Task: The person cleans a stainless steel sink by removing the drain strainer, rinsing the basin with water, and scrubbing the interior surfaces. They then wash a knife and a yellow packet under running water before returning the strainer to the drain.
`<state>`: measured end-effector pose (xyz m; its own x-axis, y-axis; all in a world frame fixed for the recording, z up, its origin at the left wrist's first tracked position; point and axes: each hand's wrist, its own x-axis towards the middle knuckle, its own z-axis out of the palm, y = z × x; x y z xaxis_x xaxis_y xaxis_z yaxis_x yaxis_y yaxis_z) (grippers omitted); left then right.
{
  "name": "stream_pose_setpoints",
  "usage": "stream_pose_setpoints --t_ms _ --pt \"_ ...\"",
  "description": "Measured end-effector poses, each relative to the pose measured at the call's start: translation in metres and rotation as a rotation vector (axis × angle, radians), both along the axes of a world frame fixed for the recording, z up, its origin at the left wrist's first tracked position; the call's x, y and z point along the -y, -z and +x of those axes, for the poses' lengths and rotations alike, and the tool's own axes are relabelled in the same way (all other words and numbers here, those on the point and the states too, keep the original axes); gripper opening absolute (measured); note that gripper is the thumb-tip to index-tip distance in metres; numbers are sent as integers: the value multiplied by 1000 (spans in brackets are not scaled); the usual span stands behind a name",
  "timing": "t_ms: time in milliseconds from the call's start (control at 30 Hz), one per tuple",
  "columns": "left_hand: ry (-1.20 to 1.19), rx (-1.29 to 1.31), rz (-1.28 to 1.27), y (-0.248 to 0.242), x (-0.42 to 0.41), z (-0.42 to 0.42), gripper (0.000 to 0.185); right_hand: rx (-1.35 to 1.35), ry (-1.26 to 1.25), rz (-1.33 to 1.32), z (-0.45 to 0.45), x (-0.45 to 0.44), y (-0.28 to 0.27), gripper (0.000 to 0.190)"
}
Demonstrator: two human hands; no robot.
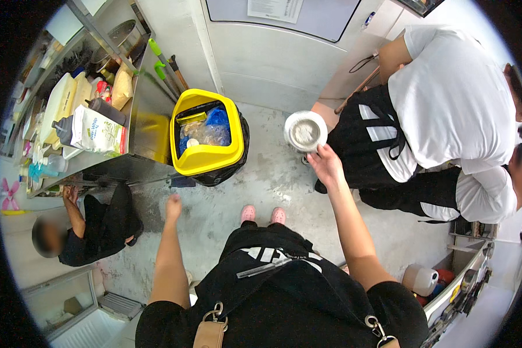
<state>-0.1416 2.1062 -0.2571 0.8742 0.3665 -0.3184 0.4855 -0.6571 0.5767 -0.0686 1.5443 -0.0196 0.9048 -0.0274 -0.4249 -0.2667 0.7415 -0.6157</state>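
Observation:
A round whitish container with a metallic-looking inside is at the fingers of my right hand. The thumb and fingertips grip its near edge, and pale stuff shows in its middle. My left hand hangs over the floor on the left, its fingers blurred and seemingly curled. Nothing shows in it, though its palm side is hidden. Ahead of that hand stands a trash bin with a yellow rim and a black liner. Inside lie blue and clear plastic waste and other scraps.
A steel counter on the left carries a whipping-cream pack, bottles and tubs. Below it a person in black crouches. Two people in white shirts bend over at right. Handled cleaning tools lean behind the bin. A plastic jug stands lower right.

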Motion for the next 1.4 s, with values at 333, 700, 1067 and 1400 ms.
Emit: stream_pose_setpoints --t_ms 333,700,1067,1400 --pt "869 -305 -201 -44 243 7 28 -90 98 -51 -55 61 31 17" --pt "451 -231 -189 -38 178 -19 27 -198 -105 -691 21 -28 58 12" --pt "-16 -222 -191 -19 23 -126 25 1053 -115 -1804 206 -232 0 6" --pt "-371 -389 -363 0 -55 -208 24 1111 -600 -2088 240 -256 114 17"
